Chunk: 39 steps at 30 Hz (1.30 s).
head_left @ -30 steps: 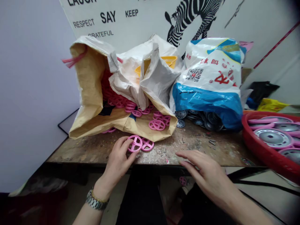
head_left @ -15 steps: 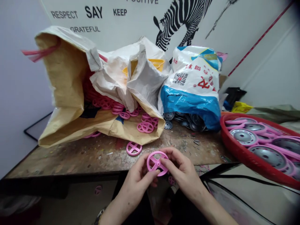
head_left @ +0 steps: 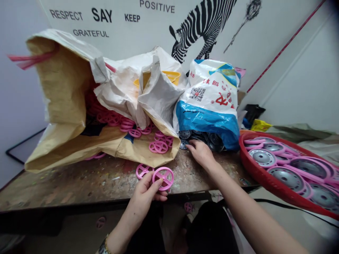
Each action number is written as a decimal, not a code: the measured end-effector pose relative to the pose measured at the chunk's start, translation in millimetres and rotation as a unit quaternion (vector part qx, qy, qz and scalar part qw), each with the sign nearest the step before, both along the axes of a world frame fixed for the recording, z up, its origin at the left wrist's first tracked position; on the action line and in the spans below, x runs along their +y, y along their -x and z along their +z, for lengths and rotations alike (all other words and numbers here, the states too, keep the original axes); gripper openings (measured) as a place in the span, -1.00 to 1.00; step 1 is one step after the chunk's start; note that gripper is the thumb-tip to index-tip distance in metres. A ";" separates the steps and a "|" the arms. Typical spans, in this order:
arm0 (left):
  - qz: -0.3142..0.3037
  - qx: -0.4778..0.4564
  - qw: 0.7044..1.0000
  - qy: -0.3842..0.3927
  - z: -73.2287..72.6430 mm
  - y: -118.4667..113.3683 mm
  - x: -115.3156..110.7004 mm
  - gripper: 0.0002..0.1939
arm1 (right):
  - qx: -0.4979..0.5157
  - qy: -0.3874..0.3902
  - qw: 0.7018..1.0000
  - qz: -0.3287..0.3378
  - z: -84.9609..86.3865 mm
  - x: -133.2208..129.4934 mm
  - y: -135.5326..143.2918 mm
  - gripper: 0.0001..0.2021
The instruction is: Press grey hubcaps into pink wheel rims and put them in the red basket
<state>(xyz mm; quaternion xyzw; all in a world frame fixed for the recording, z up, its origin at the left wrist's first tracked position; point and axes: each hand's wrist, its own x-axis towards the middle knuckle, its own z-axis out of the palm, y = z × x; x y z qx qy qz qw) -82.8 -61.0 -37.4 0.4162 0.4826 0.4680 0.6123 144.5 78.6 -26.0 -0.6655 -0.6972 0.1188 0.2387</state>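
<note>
Between the thumb and fingers of my left hand (head_left: 148, 188) is a pink spoked plastic wheel (head_left: 163, 178), held up just over the table's front edge. A second pink wheel (head_left: 143, 170) lies on the wood right behind it. My right hand (head_left: 201, 152) reaches to the mouth of a blue and white sack (head_left: 208, 114). Its bent thumb and fingers close at the right edge of a small grey wheel disc (head_left: 183, 144); the fingertips are partly hidden. More grey discs (head_left: 215, 141) spill from under the sack.
A large paper sack (head_left: 106, 141) with many pink wheels lies open at the left. On the right, a red basket (head_left: 245, 155) holds pink wheels fitted with grey discs. A yellow basket (head_left: 172, 77) shows behind the paper. Pink wheels (head_left: 101, 222) lie on the floor.
My right hand has let go of the pink wheel and moved forward to the grey discs at the sack. My left hand keeps the pink wheel, now alone. The view has shifted slightly.
</note>
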 end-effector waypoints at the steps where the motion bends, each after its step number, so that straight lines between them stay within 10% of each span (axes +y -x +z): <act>1: 0.001 0.002 1.000 0.001 0.2 -0.3 0.1 -0.56 | -0.010 0.010 1.000 -0.010 -1.8 5.4 2.7 -0.65; 15: -0.003 0.004 1.000 0.012 0.4 -1.2 2.2 -0.51 | 0.114 -0.002 0.991 -0.076 -14.9 21.8 4.7 -0.80; 23: -0.006 -0.007 0.999 0.031 1.7 -1.3 3.4 -0.49 | 0.329 -0.008 0.943 -0.051 -9.5 -37.0 -22.5 -0.46; 30: -0.027 0.058 0.997 -0.044 -0.7 -4.3 -1.5 -0.71 | 0.614 0.131 0.779 -0.021 -0.4 -113.0 -16.9 -0.54; 34: -0.024 0.251 0.924 -0.288 0.2 -2.8 -7.2 -0.86 | 0.698 0.199 0.687 -0.035 5.9 -138.8 -7.8 -0.58; 39: -0.038 0.365 0.792 -0.488 -0.3 -3.1 -10.9 -0.72 | 0.703 0.270 0.658 0.005 4.9 -153.1 4.3 -0.61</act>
